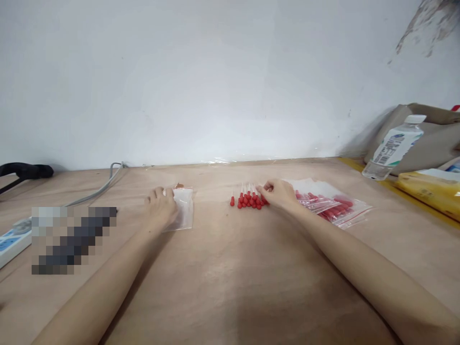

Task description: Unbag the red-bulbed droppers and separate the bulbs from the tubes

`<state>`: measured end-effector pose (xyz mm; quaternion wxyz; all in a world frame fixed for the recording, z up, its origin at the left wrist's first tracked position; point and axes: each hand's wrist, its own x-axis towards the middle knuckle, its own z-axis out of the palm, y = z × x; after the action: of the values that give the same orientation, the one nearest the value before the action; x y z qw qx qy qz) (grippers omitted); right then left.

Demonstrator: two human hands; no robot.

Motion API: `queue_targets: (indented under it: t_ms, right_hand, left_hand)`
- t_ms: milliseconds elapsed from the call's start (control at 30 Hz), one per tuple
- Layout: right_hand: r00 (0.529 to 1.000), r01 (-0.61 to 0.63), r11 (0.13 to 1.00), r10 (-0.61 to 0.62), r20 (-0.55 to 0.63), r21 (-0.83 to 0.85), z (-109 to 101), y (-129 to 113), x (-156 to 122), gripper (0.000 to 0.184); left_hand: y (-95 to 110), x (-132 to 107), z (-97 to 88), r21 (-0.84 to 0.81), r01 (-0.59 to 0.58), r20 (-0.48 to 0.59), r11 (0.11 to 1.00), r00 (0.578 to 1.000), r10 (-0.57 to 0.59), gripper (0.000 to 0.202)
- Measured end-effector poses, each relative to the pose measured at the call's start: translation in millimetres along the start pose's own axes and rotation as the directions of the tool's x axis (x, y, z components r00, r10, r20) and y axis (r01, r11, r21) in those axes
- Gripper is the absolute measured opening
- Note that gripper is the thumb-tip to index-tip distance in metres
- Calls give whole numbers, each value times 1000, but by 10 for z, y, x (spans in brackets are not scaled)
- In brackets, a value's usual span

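Several droppers with red rubber bulbs and thin clear tubes form a small pile [248, 200] on the table, bulbs toward me. At its right end is my right hand [278, 192], thumb and fingers pinched together on a dropper that they mostly cover. To the left, my left hand [161, 207] rests palm down over the edge of clear zip bags [184, 208], its fingers bent but apart. The thumb of that hand is hidden. Right of my right hand lie filled zip bags [332, 208] with red-bulbed droppers inside, overlapping one another.
A water bottle [395, 146] leans by a grey-brown bag [431, 127] at the back right, beside a yellow package [431, 189]. On the left are a power strip [14, 242], a grey cable [95, 194], a black object [27, 170] and a pixelated patch. A white wall [215, 86] rises behind.
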<state>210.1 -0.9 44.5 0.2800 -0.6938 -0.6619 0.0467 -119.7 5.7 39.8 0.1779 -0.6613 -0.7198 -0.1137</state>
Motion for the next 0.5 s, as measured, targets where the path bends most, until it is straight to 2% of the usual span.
queue_targets:
  t_ms: [67,100,200,267,367,500]
  right_hand:
    - [1000,-1,998,1,-10,-71,-80,106,47,27]
    - [1000,8,992,-7,5,-122,-121,173,63,25]
    - [989,80,965,-47,137,-251,-226,404,69,27]
    - [966,152,955,-90,242,-254,-272,549,41,35]
    - [940,241,944,-169,297,-224,-289,682,-22,42]
    - [958,256,916,-197,209,-308,-229,675,-100,31]
  left_hand:
    - [37,-11,20,-59,-100,-8,993,995,100,39]
    - [50,-12,42,-92,-128,35,988,991,131,43]
    - [53,6,141,-148,-92,292,985,947,133,57]
    - [31,33,209,-152,-70,395,986,910,125,62]
    - [-11,87,278,-195,-97,399,976,901,169,65]
    - [-46,143,317,-255,-115,378,960,902,208,65]
